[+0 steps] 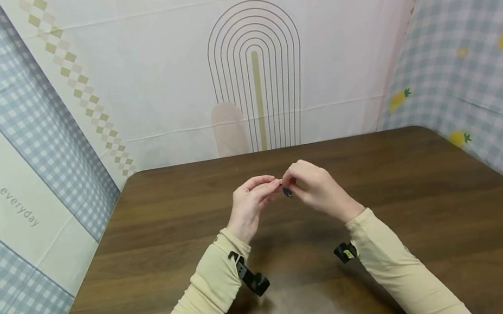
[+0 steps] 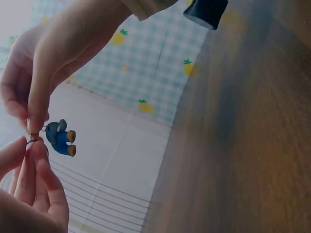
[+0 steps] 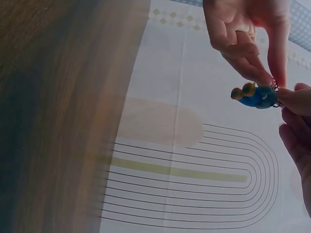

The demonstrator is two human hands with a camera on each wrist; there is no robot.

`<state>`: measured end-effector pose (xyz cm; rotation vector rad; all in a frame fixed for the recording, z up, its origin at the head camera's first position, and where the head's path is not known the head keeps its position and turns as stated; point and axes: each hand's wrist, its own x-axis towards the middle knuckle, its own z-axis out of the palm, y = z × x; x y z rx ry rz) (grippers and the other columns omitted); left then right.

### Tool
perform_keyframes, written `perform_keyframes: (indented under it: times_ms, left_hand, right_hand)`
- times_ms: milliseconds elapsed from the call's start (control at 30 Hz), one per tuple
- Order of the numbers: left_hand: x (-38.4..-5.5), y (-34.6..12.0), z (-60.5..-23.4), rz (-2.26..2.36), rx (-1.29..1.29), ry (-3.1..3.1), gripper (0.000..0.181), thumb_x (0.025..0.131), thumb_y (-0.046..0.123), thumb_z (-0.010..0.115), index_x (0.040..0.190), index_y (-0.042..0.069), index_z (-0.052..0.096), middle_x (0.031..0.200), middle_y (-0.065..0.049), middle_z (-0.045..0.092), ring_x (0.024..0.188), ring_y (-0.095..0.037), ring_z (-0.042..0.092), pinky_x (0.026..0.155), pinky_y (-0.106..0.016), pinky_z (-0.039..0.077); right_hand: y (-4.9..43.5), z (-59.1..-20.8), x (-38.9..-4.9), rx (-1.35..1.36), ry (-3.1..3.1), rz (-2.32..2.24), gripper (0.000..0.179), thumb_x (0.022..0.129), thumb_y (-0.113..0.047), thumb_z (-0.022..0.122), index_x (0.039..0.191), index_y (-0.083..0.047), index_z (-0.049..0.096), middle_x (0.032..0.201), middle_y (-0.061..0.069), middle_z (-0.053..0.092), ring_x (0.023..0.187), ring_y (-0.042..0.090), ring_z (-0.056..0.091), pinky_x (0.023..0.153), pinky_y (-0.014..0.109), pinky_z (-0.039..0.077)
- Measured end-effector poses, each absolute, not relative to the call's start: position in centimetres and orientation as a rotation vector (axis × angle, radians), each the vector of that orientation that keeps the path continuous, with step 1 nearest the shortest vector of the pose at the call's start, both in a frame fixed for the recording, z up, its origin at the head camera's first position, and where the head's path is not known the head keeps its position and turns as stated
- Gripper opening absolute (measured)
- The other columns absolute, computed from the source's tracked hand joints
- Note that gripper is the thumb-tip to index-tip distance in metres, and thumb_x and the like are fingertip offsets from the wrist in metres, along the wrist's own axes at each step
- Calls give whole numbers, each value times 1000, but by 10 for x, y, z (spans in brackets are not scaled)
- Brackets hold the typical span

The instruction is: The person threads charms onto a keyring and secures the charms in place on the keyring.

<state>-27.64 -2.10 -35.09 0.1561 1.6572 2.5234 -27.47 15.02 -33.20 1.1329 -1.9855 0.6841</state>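
A small figurine charm (image 2: 61,140), blue-bodied with a grey head and orange feet, dangles at the fingertips of both hands above the table. Thin dark loops (image 3: 276,84) at its top end are partly hidden by fingers. My left hand (image 1: 250,202) pinches a loop between thumb and fingertips. From the other side, my right hand (image 1: 319,188) pinches the fitting beside the charm with thumb and forefinger. In the head view the charm shows only as a small dark shape just under the right fingertips.
A dark brown wooden table (image 1: 167,247) lies beneath the hands. Behind it hangs a white patterned cloth (image 1: 159,73), with checked cloths (image 1: 477,55) along the sides. Each sleeved forearm carries a black wrist mount (image 1: 251,277).
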Motion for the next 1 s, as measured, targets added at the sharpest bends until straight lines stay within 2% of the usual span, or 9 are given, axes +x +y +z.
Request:
perform_keyframes:
  times_ms: [167, 333, 633, 800, 1000]
  left_hand:
    - [-275, -18, -351, 2574, 103, 1706, 17, 87, 5, 69, 102, -2, 67, 78, 5, 74, 73, -6, 70, 67, -22, 49]
    - [-275, -17, -349, 2638, 84, 1590, 6, 88, 3, 66, 94, 6, 67, 78, 5, 74, 73, -6, 70, 69, -22, 48]
    - [-276, -19, -350, 2599, 61, 1360, 11, 95, 4, 56, 90, 11, 62, 81, 4, 71, 76, -7, 65, 77, -24, 45]
    - [-276, -19, -349, 2573, 155, 1357, 11, 97, 2, 51, 94, 11, 57, 81, 6, 68, 78, -5, 62, 81, -23, 43]
    - [-275, -20, -348, 2567, 204, 1353, 14, 97, 1, 49, 92, 12, 56, 81, 7, 68, 79, -5, 62, 77, -21, 44]
  right_hand:
    - [149, -332, -276, 1133, -1968, 639, 24, 73, 14, 74, 81, -5, 61, 76, 3, 61, 76, 14, 56, 69, 26, 50]
    - [149, -331, -276, 1117, -1963, 610, 23, 75, 14, 72, 81, -4, 60, 76, 3, 61, 75, 14, 56, 68, 25, 49]
    - [150, -330, -273, 1036, -2153, 774, 22, 76, 10, 75, 89, -3, 61, 81, 7, 65, 77, 16, 61, 69, 33, 54]
    - [150, -328, -273, 988, -2222, 892, 23, 77, 8, 74, 92, -3, 60, 81, 7, 66, 75, 16, 62, 69, 30, 54]
    - [150, -327, -272, 964, -2234, 929, 23, 77, 9, 73, 90, -3, 59, 79, 5, 63, 74, 15, 60, 69, 24, 51]
